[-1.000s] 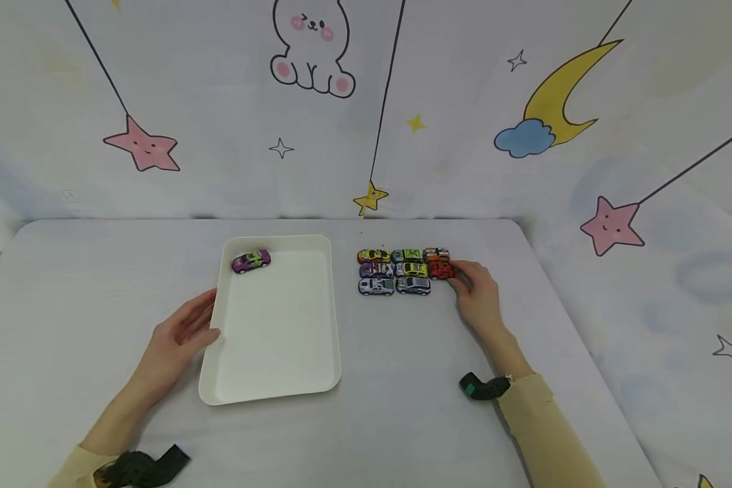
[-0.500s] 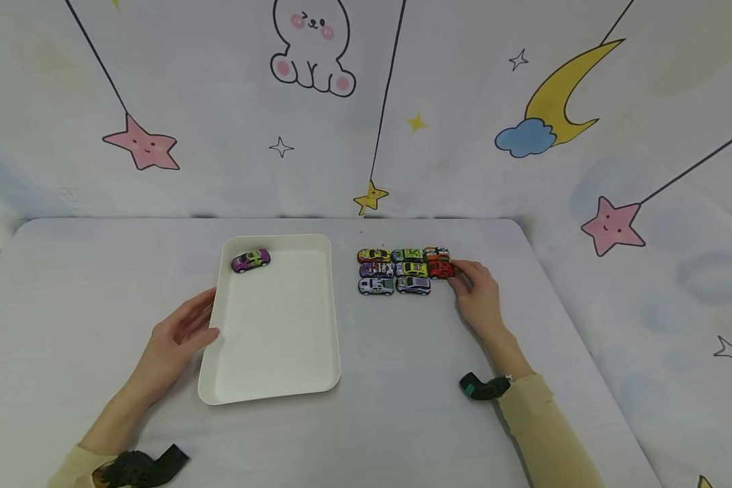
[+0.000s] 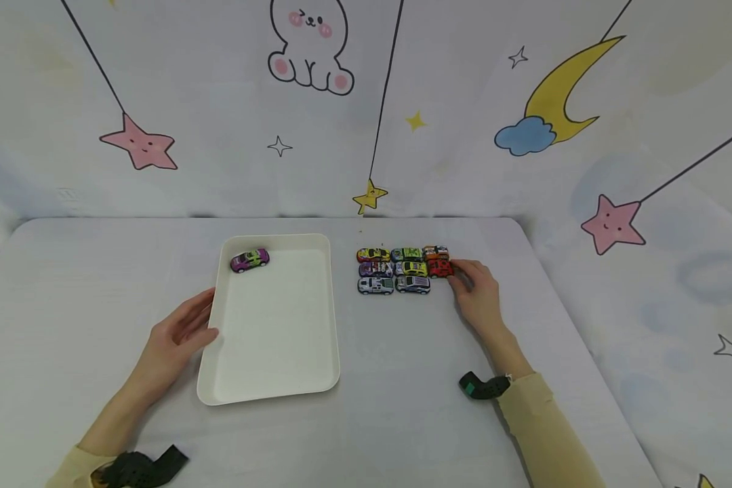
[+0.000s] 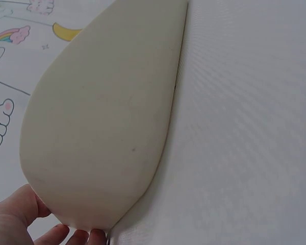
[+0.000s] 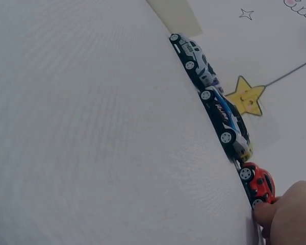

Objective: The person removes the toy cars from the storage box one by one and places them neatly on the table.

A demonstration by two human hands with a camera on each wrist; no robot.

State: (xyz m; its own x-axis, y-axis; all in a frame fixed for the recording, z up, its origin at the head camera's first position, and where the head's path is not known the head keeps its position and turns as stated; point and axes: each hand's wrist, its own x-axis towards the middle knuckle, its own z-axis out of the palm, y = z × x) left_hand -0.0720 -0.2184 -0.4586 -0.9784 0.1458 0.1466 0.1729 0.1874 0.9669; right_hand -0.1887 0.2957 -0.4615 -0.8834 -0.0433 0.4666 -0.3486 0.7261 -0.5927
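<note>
My left hand (image 3: pixel 169 346) grips the left side of a white rectangular tray (image 3: pixel 274 325), its thumb over the rim and its fingers along the outer wall. A purple and green toy car (image 3: pixel 249 260) sits in the tray's far left corner. On the right, my right hand (image 3: pixel 479 298) pinches the right end of a red toy car (image 3: pixel 440 268) between thumb and finger. In the right wrist view that red car stands on the table, behind a blue and white toy car (image 5: pixel 226 120). Part of its end is covered by the fingers.
Several toy cars stand in tight rows right of the tray, among them an orange one (image 3: pixel 436 253), a yellow one (image 3: pixel 411 269) and a silver one (image 3: pixel 375 286). The white table (image 3: pixel 396 407) ends at a wall with cartoon drawings.
</note>
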